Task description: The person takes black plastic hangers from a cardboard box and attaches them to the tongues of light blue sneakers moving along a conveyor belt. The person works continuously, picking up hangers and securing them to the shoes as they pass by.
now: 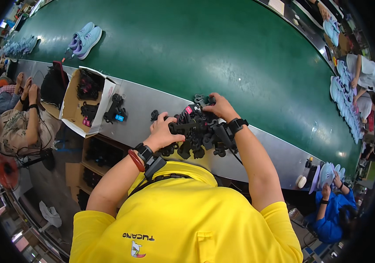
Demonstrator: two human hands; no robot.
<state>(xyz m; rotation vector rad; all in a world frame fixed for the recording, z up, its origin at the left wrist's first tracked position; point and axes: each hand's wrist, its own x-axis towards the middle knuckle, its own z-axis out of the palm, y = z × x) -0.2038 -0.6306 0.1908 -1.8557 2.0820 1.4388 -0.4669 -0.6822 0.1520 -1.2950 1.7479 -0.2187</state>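
Note:
In front of my body lies a heap of small black bundles (pixel 198 139), which look like tied shoelaces; a pink tag (pixel 190 109) shows among them. My left hand (pixel 163 133) curls round the left side of the heap, its thumb and fingers closed on a black bundle (pixel 182 127). At the far right side my right hand (pixel 222 108) reaches in with bent fingers closed on dark pieces. Its grip is partly hidden. A grey-black bundle (pixel 200 99) lies just beyond the heap, touching the green surface. One small black bundle (pixel 154 115) sits apart, left of my left hand.
A cardboard box (pixel 67 105) with black bundles stands at left, beside another bundle with a blue tag (pixel 119 118). Light-blue shoes (pixel 87 41) rest on the green belt (pixel 196 48) beyond the metal ledge (pixel 141 94). Co-workers sit left and right, some handling shoes.

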